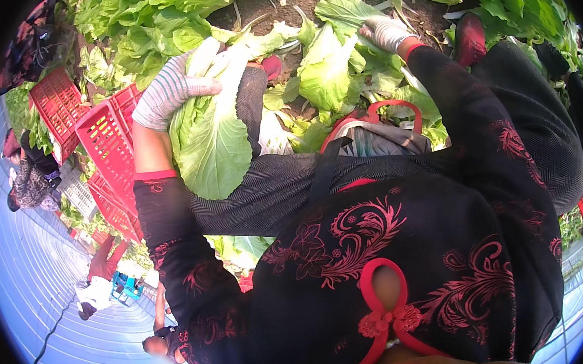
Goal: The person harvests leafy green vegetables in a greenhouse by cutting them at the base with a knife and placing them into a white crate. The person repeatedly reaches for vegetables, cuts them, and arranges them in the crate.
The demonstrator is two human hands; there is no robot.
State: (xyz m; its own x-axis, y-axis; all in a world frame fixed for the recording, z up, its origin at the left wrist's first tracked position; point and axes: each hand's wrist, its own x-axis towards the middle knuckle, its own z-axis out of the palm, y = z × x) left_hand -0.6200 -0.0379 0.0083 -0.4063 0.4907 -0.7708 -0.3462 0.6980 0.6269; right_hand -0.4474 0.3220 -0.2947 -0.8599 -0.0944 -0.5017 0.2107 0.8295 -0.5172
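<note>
My left hand [176, 94], in a striped knit glove, is closed around a large leafy green plant [217, 152]. Its pale stalk end points up past my thumb, and its broad leaf hangs down over my trouser leg. My right hand [389, 34], in a similar glove with bare fingertips, rests with curled fingers against a green leaf [345, 13] of a plant on the ground. Whether those fingers grip it I cannot tell. Between my hands lie loose pale-green leaves [324, 71] over brown soil [298, 4].
Red plastic crates [109, 145] stand at my left, with a white crate [77, 191] beyond. A cloth bag [381, 141] with a red handle lies between my legs. My red shoe [469, 39] stands among leaves. Other people [32, 177] are at the left, under a plastic-film tunnel [32, 284].
</note>
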